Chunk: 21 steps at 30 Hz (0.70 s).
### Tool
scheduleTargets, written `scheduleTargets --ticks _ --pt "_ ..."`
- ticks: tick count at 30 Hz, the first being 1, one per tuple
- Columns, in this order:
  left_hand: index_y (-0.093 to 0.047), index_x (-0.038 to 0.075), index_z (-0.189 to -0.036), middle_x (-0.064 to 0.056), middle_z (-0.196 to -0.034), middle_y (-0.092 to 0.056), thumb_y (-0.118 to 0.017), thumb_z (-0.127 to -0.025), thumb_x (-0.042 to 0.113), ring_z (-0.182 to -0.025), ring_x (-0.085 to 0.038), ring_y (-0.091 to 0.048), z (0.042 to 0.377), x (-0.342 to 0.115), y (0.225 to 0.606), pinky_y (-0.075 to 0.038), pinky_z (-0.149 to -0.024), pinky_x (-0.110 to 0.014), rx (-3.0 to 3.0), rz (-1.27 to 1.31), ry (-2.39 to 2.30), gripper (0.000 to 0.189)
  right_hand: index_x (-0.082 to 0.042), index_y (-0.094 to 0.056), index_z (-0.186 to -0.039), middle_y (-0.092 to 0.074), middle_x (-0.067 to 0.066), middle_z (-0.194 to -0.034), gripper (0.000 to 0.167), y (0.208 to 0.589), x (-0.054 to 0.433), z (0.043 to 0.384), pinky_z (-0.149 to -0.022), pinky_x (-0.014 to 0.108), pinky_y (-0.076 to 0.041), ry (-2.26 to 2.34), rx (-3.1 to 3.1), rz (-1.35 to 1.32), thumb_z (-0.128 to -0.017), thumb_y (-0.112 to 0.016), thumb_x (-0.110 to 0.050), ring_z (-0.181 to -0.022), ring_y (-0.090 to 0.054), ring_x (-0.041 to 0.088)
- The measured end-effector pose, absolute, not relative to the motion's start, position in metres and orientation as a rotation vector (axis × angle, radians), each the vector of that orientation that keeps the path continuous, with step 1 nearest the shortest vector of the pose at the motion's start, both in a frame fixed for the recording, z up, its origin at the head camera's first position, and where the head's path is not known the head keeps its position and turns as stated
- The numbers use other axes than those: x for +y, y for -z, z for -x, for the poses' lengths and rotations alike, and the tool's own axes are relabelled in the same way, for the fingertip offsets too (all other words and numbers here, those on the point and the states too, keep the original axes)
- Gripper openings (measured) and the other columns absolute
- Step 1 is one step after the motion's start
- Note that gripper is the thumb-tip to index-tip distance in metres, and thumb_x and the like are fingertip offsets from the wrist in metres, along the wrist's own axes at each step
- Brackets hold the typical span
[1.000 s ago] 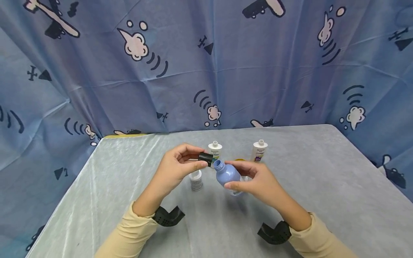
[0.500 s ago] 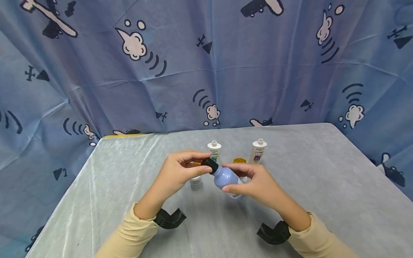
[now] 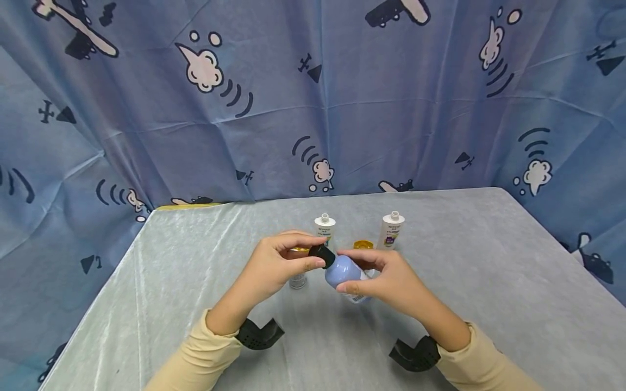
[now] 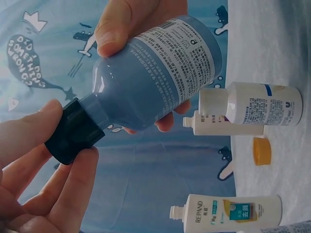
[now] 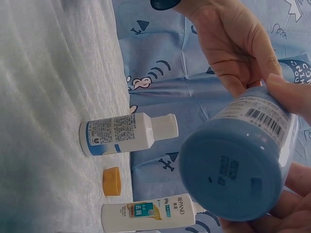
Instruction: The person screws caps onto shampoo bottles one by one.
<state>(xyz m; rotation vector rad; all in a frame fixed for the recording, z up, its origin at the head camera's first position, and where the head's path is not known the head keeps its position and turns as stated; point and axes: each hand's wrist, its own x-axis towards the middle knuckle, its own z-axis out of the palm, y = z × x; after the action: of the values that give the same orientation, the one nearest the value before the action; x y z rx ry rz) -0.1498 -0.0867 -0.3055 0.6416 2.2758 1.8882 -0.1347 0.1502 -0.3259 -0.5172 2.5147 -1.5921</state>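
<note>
A blue bottle (image 3: 344,270) is held tilted above the table, its neck toward the left. My right hand (image 3: 391,279) grips its body, thumb on the near side and fingers on the far side. With thumb and fingers my left hand (image 3: 279,260) pinches a black cap (image 3: 322,255), which sits over the mouth of the bottle. In the left wrist view the cap (image 4: 74,131) covers the end of the neck; some of the neck shows below it. The right wrist view shows the bottle's round base (image 5: 231,170) and barcode label.
Two uncapped white bottles, one at centre (image 3: 325,224) and one farther right (image 3: 391,231), stand behind the hands. A yellow cap (image 3: 363,244) lies between them. A white-capped bottle (image 4: 265,104) stands nearby. Another small bottle (image 3: 298,281) is partly hidden behind the left hand.
A second ago the black cap was apart from the blue bottle's open mouth. My left hand has brought it rightward and slightly down onto the neck. The right hand has barely moved.
</note>
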Motion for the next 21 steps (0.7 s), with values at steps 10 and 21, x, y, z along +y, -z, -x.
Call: scheduleTargets --ticks 10,21 --pt "-0.071 0.002 -0.12 -0.012 -0.127 -0.066 -0.076 -0.086 0.004 -0.116 -0.026 -0.064 0.1498 -0.0843 0.3101 -0.055 -0.096 -0.024 2.241 -0.718 -1.871 0.034 -0.008 -0.069 -0.126 -0.071 0.011 -0.119 0.056 0.3263 0.1505 0.1351 -0.075 0.027 -0.056 1.573 2.536 0.502 -0.077 -0.086 -0.028 -0.1 -0.064 0.022" --pt "-0.063 0.012 -0.133 -0.007 -0.135 -0.064 -0.079 -0.084 0.008 -0.123 -0.021 -0.063 0.1523 -0.0885 0.3075 -0.051 -0.103 -0.028 2.169 -0.643 -1.886 0.051 -0.007 -0.069 -0.126 -0.072 0.01 -0.117 0.056 0.3281 0.1499 0.1364 -0.075 0.026 -0.056 1.601 2.514 0.51 -0.077 -0.087 -0.027 -0.099 -0.064 0.022"
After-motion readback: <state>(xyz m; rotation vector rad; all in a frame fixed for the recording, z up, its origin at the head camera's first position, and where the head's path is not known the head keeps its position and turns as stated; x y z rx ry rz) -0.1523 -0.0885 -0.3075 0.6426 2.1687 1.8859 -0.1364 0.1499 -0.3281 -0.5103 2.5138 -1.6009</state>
